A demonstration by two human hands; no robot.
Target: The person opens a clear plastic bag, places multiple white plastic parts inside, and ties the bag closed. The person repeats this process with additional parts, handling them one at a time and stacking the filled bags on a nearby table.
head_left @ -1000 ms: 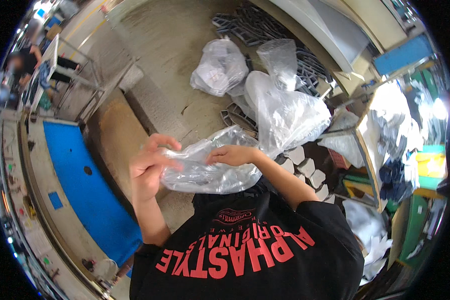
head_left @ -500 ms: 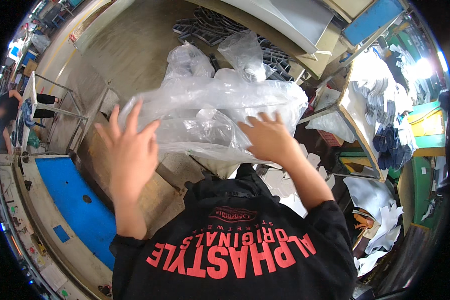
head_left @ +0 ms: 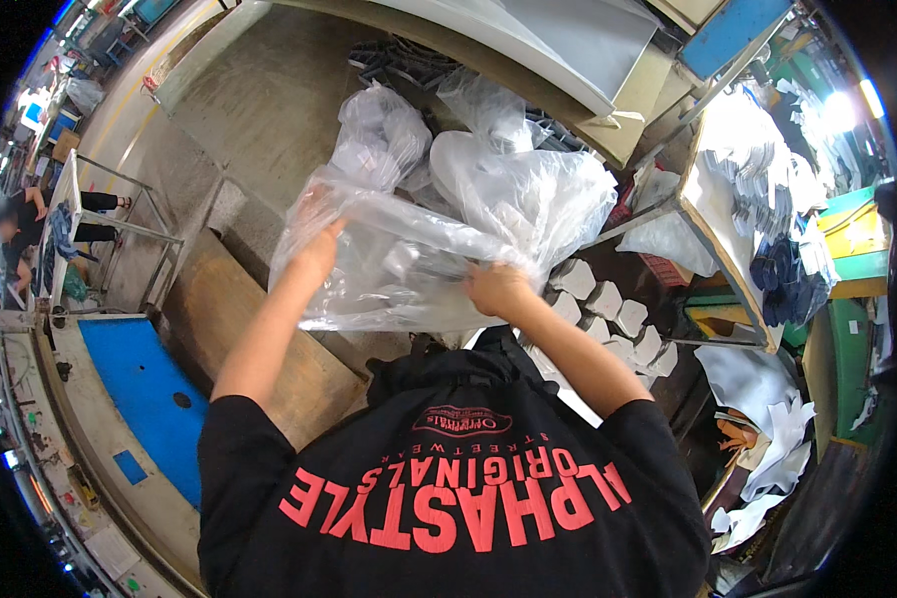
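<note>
A large clear plastic bag is stretched between my two hands in front of my body. My left hand grips its left side, the fingers partly veiled behind the plastic. On the right, my right hand is closed on the bag's edge, its fingers curled in. Just beyond the held bag lie a bulky, filled-looking clear bag and another clear bag with pale contents. What is inside these bags cannot be made out.
Stacks of pale cut pieces sit low on the right, beside a table with cut sheets and dark fabric. Dark strip-like parts lie on the floor ahead. A blue-topped bench stands left; a person is at far left.
Both hands were spread on the plastic. Now they have closed on one bag, drawn nearer and pulled taut. The bulky bag shows more behind it.
</note>
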